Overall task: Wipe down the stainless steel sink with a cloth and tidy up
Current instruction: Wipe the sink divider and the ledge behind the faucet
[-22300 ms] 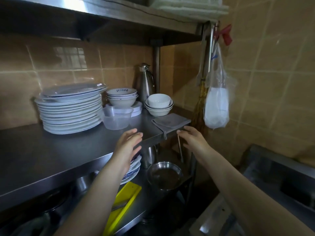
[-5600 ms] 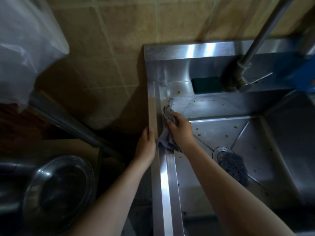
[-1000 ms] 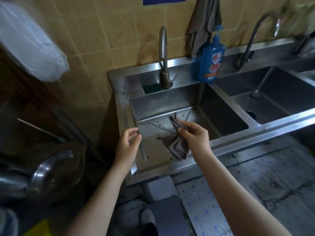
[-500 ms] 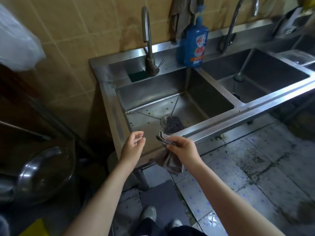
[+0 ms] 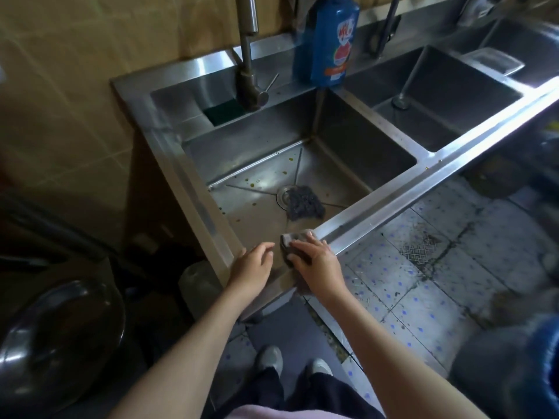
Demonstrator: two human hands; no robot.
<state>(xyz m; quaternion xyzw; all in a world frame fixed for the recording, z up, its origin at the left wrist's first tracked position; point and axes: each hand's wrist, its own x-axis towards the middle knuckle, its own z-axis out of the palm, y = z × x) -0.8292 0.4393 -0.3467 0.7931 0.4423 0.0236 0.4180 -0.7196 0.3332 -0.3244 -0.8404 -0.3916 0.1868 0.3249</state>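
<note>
The stainless steel sink [image 5: 375, 213] runs from the left corner to the right, with two basins. My right hand [image 5: 317, 261] presses a grey cloth [image 5: 292, 239] flat onto the front rim near the left corner. My left hand [image 5: 252, 266] rests on the same rim just to the left, fingers spread, holding nothing. The left basin floor shows small brown spots and a dark scouring pad [image 5: 304, 202] beside the drain [image 5: 283, 195].
A blue detergent bottle [image 5: 328, 40] stands on the back ledge between the basins. A green sponge [image 5: 223, 111] lies by the left tap [image 5: 249, 55]. A steel bowl [image 5: 60, 337] sits low at the left. Stained floor tiles [image 5: 423, 267] and my shoes [image 5: 269, 359] lie below.
My right hand has lowered the hanging cloth onto the front rim and now presses it flat. The view has tilted down and closer; my left hand came to rest on the rim.
</note>
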